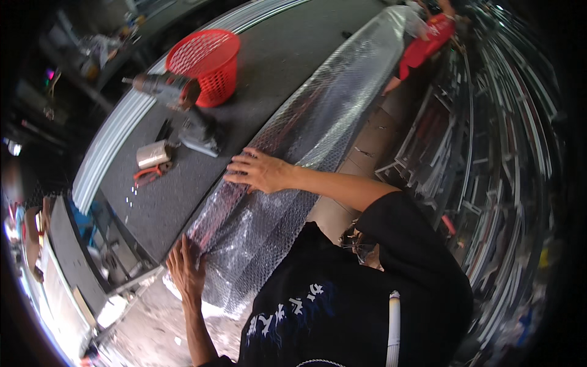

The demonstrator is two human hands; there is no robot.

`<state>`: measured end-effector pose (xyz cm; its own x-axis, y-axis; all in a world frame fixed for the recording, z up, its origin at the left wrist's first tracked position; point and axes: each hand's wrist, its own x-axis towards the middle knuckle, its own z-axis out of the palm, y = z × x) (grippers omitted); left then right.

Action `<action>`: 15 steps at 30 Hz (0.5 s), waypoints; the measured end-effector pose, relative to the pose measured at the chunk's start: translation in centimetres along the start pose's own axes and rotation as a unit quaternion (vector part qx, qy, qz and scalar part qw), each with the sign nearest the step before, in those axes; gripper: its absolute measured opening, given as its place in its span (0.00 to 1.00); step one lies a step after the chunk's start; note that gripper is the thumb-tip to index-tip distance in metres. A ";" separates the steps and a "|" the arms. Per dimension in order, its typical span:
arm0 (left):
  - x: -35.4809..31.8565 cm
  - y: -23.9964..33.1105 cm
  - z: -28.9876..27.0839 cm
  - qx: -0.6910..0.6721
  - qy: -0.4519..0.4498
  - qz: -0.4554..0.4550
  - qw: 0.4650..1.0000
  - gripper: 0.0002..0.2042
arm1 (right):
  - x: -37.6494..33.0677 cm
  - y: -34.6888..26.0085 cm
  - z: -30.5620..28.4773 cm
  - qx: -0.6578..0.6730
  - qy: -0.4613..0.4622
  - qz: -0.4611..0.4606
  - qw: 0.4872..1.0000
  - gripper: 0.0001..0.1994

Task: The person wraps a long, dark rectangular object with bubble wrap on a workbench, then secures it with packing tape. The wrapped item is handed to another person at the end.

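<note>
A long sheet of clear bubble wrap (263, 238) runs diagonally along the dark workbench and hangs over its near edge. Reddish strips show through it, but what lies beneath is hard to make out. My right hand (262, 172) rests on top of the wrap, fingers spread toward the left. Nearer the wrap's close end, my left hand (186, 272) lies against its left corner with fingers stretched out. At the far end, a person in red (431, 43) has their hands by the wrap.
On the dark bench (177, 189) stand a cordless drill (180, 107) and a red plastic basket (223, 73). Beside them lie a tape roll (153, 154) and orange-handled pliers (151, 174). Metal profiles (113, 144) line the bench's far edge; racks of bars (489, 153) fill the right. A cigarette (394, 330) juts up close.
</note>
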<state>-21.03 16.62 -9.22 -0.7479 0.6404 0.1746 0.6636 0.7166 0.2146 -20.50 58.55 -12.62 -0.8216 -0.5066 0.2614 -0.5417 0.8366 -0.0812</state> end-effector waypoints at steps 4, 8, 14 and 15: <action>0.0 -0.5 0.3 -0.004 0.012 0.018 1.000 0.45 | 0.8 0.4 -0.3 0.024 -0.050 -0.002 0.998 0.40; 0.8 -1.5 -0.2 -0.030 -0.014 0.031 0.999 0.44 | 1.2 0.6 -0.3 0.048 -0.064 0.002 0.997 0.42; 1.6 0.2 -0.8 -0.002 -0.011 -0.012 1.000 0.43 | 0.3 -0.9 -0.8 0.030 -0.066 0.083 0.994 0.46; 1.7 0.7 -0.9 0.000 -0.011 -0.023 1.000 0.42 | 0.1 -1.3 -0.9 0.031 -0.040 0.099 0.994 0.46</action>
<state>-21.90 17.95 -7.91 -0.7776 0.6122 0.1435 0.6281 0.7457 0.2224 -19.74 57.59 -11.57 -0.9229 -0.3510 0.1583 -0.3768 0.9079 -0.1836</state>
